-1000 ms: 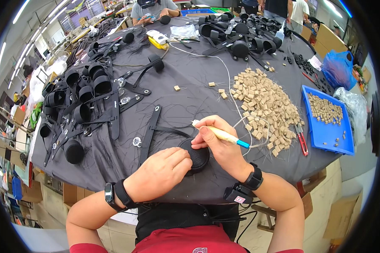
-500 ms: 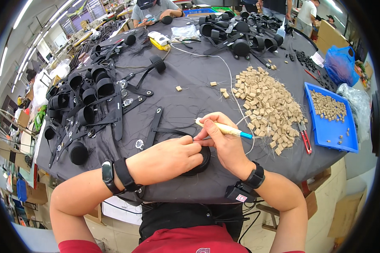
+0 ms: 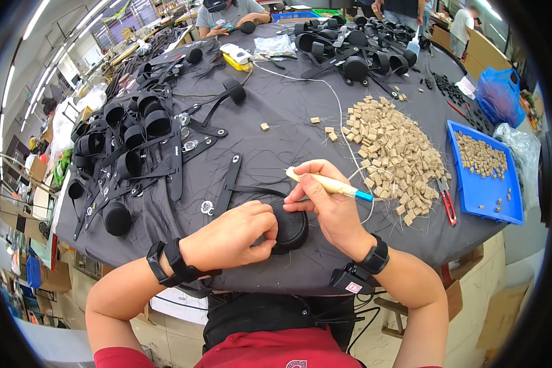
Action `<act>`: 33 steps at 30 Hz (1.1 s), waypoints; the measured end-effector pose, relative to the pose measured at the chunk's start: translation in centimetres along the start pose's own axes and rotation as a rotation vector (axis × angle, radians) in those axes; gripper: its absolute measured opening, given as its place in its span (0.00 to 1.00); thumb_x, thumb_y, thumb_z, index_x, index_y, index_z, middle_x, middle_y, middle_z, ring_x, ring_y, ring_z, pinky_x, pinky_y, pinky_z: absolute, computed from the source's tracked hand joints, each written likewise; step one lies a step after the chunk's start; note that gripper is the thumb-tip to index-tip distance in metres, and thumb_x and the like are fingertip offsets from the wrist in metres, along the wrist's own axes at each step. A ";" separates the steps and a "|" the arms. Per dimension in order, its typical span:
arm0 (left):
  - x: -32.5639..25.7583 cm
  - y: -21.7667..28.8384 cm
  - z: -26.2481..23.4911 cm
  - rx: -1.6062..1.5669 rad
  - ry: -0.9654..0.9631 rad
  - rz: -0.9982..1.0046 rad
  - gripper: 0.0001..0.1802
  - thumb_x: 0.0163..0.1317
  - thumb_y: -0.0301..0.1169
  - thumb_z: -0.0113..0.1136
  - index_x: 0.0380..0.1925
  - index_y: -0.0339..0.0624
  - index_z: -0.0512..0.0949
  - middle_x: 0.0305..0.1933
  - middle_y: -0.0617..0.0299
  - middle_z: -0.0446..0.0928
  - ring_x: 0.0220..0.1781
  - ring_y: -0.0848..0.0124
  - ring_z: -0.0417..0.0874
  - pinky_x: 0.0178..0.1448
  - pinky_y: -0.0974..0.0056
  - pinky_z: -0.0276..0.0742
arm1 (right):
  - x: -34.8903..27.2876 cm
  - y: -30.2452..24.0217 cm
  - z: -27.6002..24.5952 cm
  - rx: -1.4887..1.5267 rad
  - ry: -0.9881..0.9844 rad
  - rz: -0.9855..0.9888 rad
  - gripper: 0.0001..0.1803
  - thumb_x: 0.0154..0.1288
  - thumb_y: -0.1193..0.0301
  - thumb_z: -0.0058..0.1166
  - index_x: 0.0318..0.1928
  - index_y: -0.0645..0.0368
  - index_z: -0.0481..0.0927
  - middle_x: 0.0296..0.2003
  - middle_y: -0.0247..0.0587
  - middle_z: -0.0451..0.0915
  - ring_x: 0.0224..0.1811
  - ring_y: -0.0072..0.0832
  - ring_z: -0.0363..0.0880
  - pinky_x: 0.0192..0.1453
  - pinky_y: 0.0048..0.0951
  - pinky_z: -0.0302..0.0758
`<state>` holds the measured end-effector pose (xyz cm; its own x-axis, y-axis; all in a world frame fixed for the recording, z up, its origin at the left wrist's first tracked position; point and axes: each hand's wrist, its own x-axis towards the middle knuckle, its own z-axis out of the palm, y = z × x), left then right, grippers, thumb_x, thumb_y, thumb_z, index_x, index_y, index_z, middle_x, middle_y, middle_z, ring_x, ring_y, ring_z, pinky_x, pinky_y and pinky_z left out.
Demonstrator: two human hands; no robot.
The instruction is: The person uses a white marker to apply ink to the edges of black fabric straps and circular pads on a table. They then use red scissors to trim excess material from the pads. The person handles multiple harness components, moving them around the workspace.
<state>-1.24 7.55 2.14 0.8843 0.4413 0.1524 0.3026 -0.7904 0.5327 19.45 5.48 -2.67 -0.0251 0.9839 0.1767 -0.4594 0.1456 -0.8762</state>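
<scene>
The left hand pinches the edge of a round black mesh-textured pad lying at the near edge of the desk, which is draped in dark grey cloth. The right hand has its grip closed round a slim cream-handled tool with a blue end, held just above the pad. A heap of small tan cardboard tags with loose threads lies to the right. A shallow blue plastic tray holds more such tags. Black cylindrical cuffs and straps pile up on the left
</scene>
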 end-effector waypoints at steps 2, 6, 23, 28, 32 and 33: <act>-0.2 -0.4 0.1 -0.029 0.001 -0.041 0.08 0.53 0.23 0.65 0.30 0.37 0.74 0.34 0.57 0.74 0.39 0.59 0.78 0.44 0.59 0.75 | 0.0 -0.3 0.1 0.021 -0.007 0.012 0.15 0.76 0.65 0.53 0.50 0.65 0.76 0.30 0.36 0.80 0.33 0.21 0.83 0.40 0.26 0.86; -0.8 -0.9 0.2 -0.078 0.023 -0.072 0.08 0.54 0.24 0.65 0.31 0.37 0.75 0.34 0.56 0.75 0.38 0.60 0.79 0.44 0.60 0.76 | -0.1 -0.7 -0.5 -0.023 -0.128 0.007 0.14 0.76 0.66 0.54 0.50 0.66 0.79 0.27 0.35 0.80 0.30 0.19 0.81 0.35 0.21 0.80; -0.4 -1.8 0.8 -0.239 0.061 -0.074 0.05 0.56 0.24 0.63 0.30 0.36 0.76 0.33 0.57 0.77 0.38 0.62 0.80 0.45 0.61 0.78 | -0.9 -1.8 -0.8 -0.496 -0.258 -0.095 0.10 0.70 0.71 0.57 0.31 0.63 0.78 0.23 0.31 0.79 0.25 0.13 0.75 0.28 0.18 0.69; 0.5 -2.5 1.4 -0.347 0.118 -0.124 0.06 0.57 0.26 0.62 0.31 0.34 0.78 0.31 0.55 0.79 0.34 0.65 0.81 0.41 0.62 0.78 | -0.2 -1.7 -1.6 -0.434 -0.232 -0.011 0.12 0.74 0.67 0.54 0.33 0.63 0.77 0.25 0.33 0.79 0.26 0.17 0.79 0.29 0.19 0.76; 0.8 -2.7 1.4 -0.388 0.087 -0.170 0.05 0.59 0.25 0.62 0.32 0.33 0.78 0.32 0.57 0.80 0.36 0.68 0.81 0.44 0.65 0.79 | -0.3 -1.7 -2.3 -0.429 -0.234 0.004 0.12 0.75 0.67 0.52 0.35 0.63 0.77 0.26 0.34 0.80 0.26 0.17 0.80 0.31 0.19 0.77; 0.8 -2.7 1.4 -0.395 0.087 -0.170 0.05 0.59 0.25 0.61 0.32 0.33 0.78 0.32 0.57 0.80 0.36 0.68 0.81 0.44 0.65 0.79 | -0.3 -1.5 -2.4 -0.416 -0.236 0.000 0.12 0.75 0.66 0.52 0.35 0.63 0.77 0.26 0.34 0.81 0.26 0.17 0.80 0.31 0.19 0.78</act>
<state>-0.84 9.42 -0.34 0.7955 0.5983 0.0958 0.2667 -0.4878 0.8312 22.28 5.17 -2.45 -0.2479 0.9406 0.2319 -0.0664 0.2223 -0.9727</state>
